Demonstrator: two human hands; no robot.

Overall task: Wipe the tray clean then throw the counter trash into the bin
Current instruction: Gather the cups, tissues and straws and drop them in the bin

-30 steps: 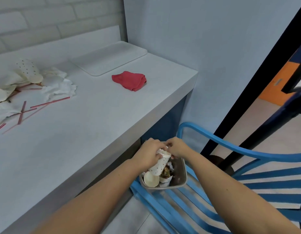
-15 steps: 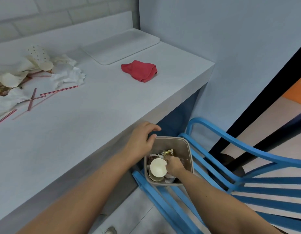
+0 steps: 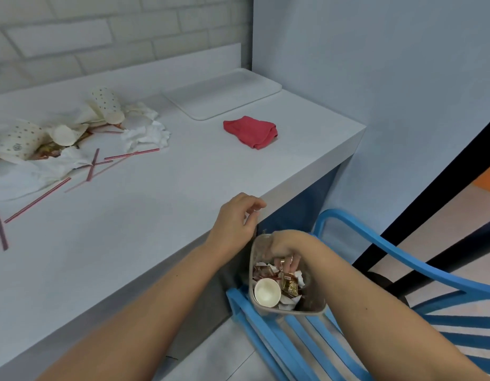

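A small grey bin point(image 3: 293, 312) stands on a blue chair beside the counter, holding a paper cup point(image 3: 267, 292), wrappers and napkins. My right hand point(image 3: 286, 250) reaches into it, fingertips down on a gold wrapper point(image 3: 290, 283). My left hand point(image 3: 237, 217) hovers loosely curled over the counter's front edge and holds nothing. Counter trash lies at the far left: dotted paper cups point(image 3: 105, 105), crumpled napkins point(image 3: 146, 134) and red straws point(image 3: 132, 155). The white tray point(image 3: 221, 97) sits at the back right, with a red cloth point(image 3: 250, 132) in front of it.
The white counter point(image 3: 155, 215) ends at a blue wall on the right. The blue slatted chair point(image 3: 389, 257) fills the floor space beside the counter, and its curved backrest arcs around the bin. A dark post runs diagonally behind the chair.
The dotted cup both hands held over the bin now lies inside it. My left hand has lifted away to the counter edge, while my right hand stays in the bin on the trash.
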